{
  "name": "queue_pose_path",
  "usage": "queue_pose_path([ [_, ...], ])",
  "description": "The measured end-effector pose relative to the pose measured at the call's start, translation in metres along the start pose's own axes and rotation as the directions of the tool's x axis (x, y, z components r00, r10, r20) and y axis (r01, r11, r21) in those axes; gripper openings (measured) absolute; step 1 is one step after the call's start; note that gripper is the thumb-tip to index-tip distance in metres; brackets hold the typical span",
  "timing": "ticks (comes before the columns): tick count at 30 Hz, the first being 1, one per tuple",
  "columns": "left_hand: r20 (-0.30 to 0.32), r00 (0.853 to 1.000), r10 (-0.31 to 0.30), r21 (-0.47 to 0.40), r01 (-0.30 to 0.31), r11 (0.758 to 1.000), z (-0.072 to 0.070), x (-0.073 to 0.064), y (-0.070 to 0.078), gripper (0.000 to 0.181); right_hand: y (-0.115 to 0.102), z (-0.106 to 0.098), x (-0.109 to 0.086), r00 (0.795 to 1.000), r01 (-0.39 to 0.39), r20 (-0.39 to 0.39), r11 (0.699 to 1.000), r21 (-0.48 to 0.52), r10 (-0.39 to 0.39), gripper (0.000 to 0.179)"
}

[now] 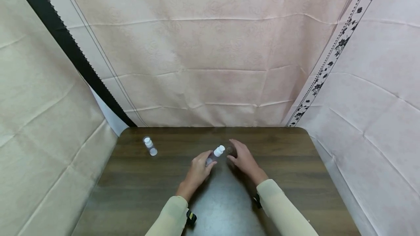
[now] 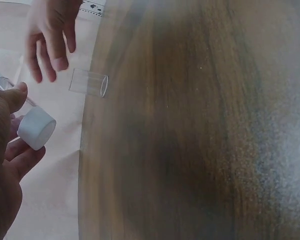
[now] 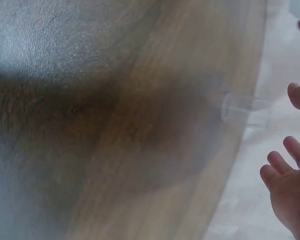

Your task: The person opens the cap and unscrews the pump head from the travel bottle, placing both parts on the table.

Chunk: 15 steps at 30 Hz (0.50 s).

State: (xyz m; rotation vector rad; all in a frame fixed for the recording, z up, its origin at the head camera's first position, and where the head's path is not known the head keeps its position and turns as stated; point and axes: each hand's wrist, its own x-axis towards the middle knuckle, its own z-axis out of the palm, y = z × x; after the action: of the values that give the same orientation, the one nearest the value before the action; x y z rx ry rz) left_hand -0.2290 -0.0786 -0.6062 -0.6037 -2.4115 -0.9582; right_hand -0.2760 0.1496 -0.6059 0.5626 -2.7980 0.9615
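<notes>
My left hand (image 1: pixel 199 168) grips a small clear bottle (image 1: pixel 210 160) with a white top (image 1: pixel 219 150), holding it tilted above the table. In the left wrist view, the thumb and fingers wrap its clear body, and the bottle's white end (image 2: pixel 36 128) points down to the right. A short clear plastic cylinder (image 2: pixel 89 82) stands on the table; which end is open I cannot tell. Around it, without visible contact in the wrist views, my right hand (image 1: pixel 244 160) spreads its bent fingers (image 3: pixel 279 162) and thumb, holding nothing.
Another small bottle (image 1: pixel 150 146) with a white top stands at the far left of the brown wooden table (image 1: pixel 157 188). Pale cloth (image 1: pixel 210 54) hangs behind the far edge and along both sides.
</notes>
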Motion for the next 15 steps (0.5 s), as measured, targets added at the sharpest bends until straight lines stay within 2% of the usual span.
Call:
queue_pose_path([
  [5,0.014,1.000,0.001,0.004,-0.002,1.000,-0.001,0.001,0.003,0.043,-0.011,-0.018,-0.010,1.000,-0.006,-0.008,1.000,0.022,0.006,0.066],
  [12,0.061,0.998,0.000,-0.012,0.001,1.000,-0.002,-0.002,0.006,0.042,-0.024,-0.037,-0.025,0.991,0.098,-0.100,0.989,0.108,-0.088,0.053],
  [15,0.068,0.997,0.026,0.007,-0.027,1.000,-0.003,-0.002,0.008,0.042,-0.028,-0.041,-0.031,0.995,0.079,-0.080,0.981,0.176,-0.065,0.053],
])
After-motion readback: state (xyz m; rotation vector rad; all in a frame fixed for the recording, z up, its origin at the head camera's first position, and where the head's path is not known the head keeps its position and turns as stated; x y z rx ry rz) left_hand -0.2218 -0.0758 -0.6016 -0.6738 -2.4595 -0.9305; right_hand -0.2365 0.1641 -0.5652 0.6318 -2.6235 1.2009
